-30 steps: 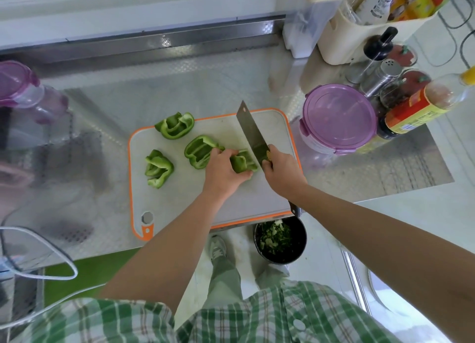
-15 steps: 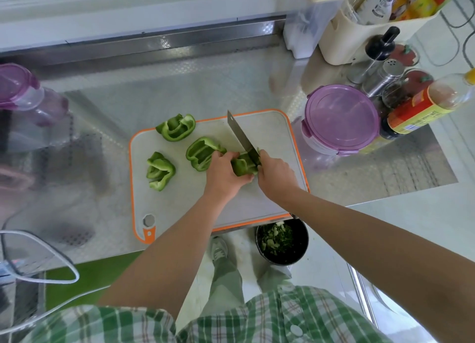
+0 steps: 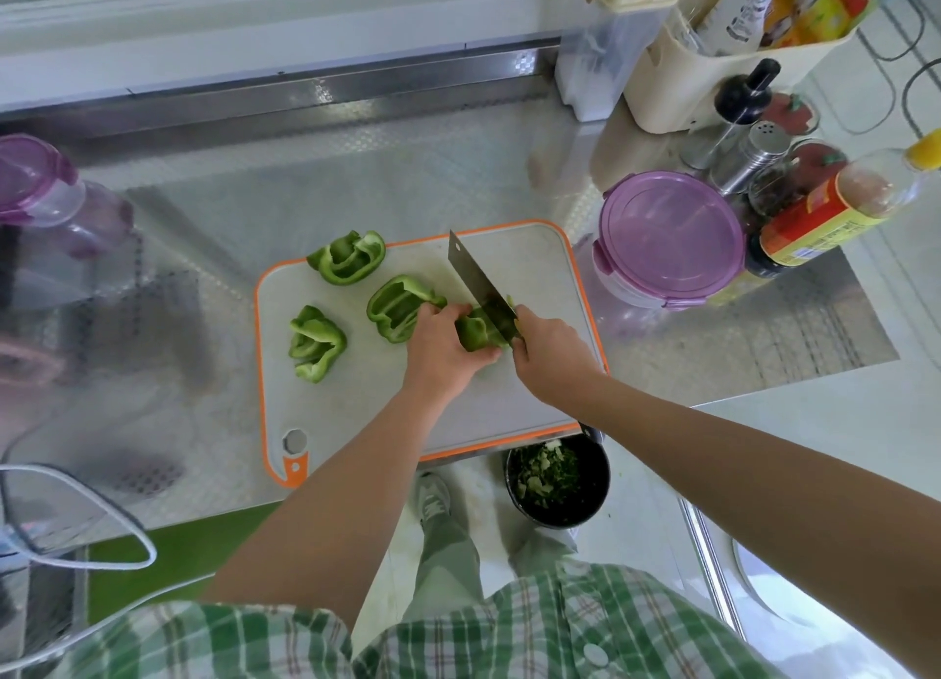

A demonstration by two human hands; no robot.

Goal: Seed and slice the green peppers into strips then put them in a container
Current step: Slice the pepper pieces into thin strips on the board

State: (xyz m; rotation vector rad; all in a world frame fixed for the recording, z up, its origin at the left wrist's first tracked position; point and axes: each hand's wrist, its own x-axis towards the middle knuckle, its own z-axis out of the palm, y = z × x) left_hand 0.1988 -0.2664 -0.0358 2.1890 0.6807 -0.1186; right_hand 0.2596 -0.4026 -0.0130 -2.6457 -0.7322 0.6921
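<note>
**Cleaver swings left onto the held pepper**

Since a second ago the cleaver has swung left from the board's right side. Its blade now meets the held pepper piece near the middle of the cutting board. The right hand grips the handle with its fingers curled round it. The left hand curls over the held pepper piece and pins it to the board just left of the blade. Three more lie on the board's left half: the middle pepper piece beside the left hand, the far pepper piece at the back edge, and the left pepper piece. A purple-lidded container stands closed just right of the board.
</note>
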